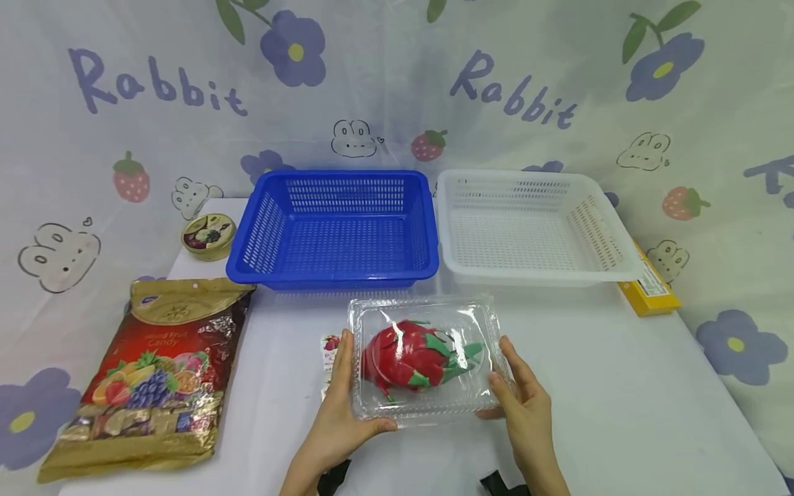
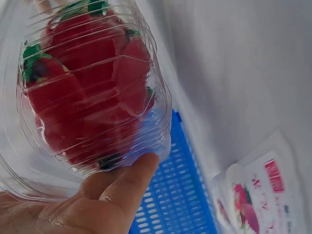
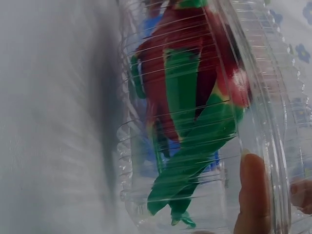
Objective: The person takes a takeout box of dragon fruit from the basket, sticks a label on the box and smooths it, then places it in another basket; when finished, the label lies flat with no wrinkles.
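Note:
A clear plastic clamshell box [image 1: 366, 313] with its lid down is held over the front of the table. Inside lies a red dragon fruit [image 1: 406, 355] with green scales, its leafy end pointing right. My left hand [image 1: 338, 413] grips the box's left end, fingers along the side and thumb at the front corner. At the other end, my right hand [image 1: 527, 410] holds the box between thumb and fingers. Partly hidden behind the box and left hand is a white packet [image 2: 265, 195] printed with pink fruit.
Behind the box stand a blue basket [image 1: 335, 279] and a white basket [image 1: 540, 275], side by side. A red and gold candy bag [image 1: 161, 351] lies at left, with a round gold tin [image 1: 209, 238] behind it. A yellow box [image 1: 651, 293] sits by the white basket's right corner.

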Demonstrator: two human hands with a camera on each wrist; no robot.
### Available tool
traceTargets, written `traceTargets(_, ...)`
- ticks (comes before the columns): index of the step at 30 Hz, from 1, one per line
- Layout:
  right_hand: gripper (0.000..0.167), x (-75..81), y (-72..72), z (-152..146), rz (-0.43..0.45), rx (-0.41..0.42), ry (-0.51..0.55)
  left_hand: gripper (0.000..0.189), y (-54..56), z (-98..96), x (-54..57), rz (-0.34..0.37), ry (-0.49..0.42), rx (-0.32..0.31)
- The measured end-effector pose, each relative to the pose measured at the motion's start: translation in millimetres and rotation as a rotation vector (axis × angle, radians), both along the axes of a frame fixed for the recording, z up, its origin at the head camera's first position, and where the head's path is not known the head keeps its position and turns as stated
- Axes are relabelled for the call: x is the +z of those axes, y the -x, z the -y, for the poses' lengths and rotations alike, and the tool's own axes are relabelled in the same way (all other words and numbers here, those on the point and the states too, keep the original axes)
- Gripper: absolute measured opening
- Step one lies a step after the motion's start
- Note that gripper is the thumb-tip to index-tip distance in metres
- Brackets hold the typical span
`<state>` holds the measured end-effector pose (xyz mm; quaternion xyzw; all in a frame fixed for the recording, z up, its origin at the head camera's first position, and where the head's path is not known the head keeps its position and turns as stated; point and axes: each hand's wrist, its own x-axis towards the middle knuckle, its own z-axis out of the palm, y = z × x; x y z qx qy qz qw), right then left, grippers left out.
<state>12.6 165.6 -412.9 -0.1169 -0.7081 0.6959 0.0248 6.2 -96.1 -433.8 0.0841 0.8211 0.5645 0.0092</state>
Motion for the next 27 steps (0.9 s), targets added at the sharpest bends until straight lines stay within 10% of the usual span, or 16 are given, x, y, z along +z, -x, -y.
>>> traceTargets(20,0.056,-15.6,0.4,-1,0.144,0.030,-0.068,0.136,-1.0,3.9,-4.6,0.040,0.018,-0.014)
traceTargets(27,0.054,-20.4,7.0,-6,0.122,0.055,-0.120,0.065,-1.8,12.3,-8.6,-0.054,-0.052,-0.040)
